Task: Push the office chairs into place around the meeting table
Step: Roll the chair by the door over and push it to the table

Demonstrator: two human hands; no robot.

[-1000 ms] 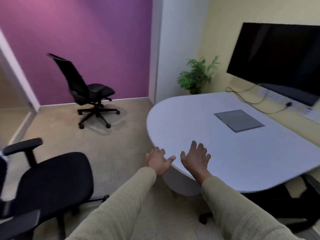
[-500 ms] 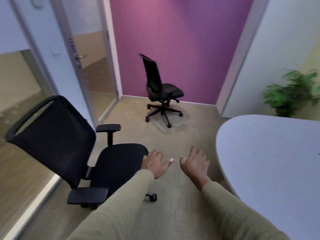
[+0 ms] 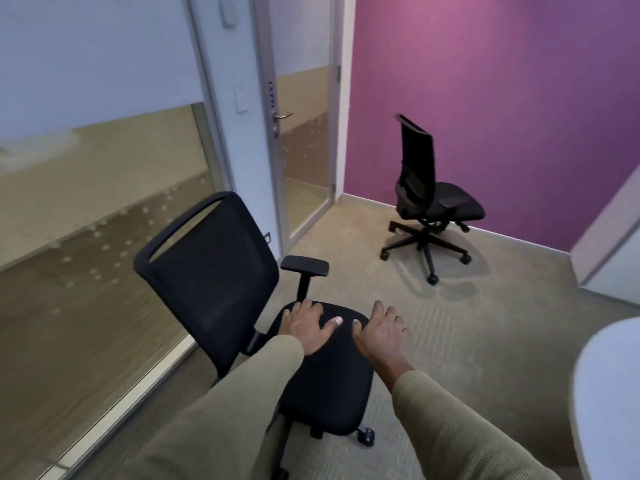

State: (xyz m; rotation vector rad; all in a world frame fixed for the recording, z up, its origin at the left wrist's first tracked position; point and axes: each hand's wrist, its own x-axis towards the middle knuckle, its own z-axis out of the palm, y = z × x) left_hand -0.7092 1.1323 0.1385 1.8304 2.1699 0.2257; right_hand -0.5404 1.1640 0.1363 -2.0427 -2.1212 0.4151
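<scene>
Both arms are stretched forward and wrapped in ribbed khaki sleeves [image 3: 460, 427]. The left hand [image 3: 304, 327] is held flat, palm down, fingers loosely spread, over the seat of the near chair [image 3: 207, 271]. The right hand [image 3: 382, 329] is held the same way just beside it, out over the seat's right edge. Nothing is gripped by either one, and whether the seat is actually touched can't be told tbh. The near chair is parked by the glass wall [image 3: 86, 237], turned away from the table [image 3: 609, 393], whose rounded pale edge is seen at the lower right. Its back is made of black mesh in a curved frame, the seat is padded in black fabric, and one flat armrest [image 3: 304, 265] is seen on a post. The far chair [image 3: 429, 202], mesh-backed too, on a five-star wheeled base, is left well apart near the purple wall [image 3: 502, 98]. The floor is covered in short beige carpet [image 3: 485, 323].
</scene>
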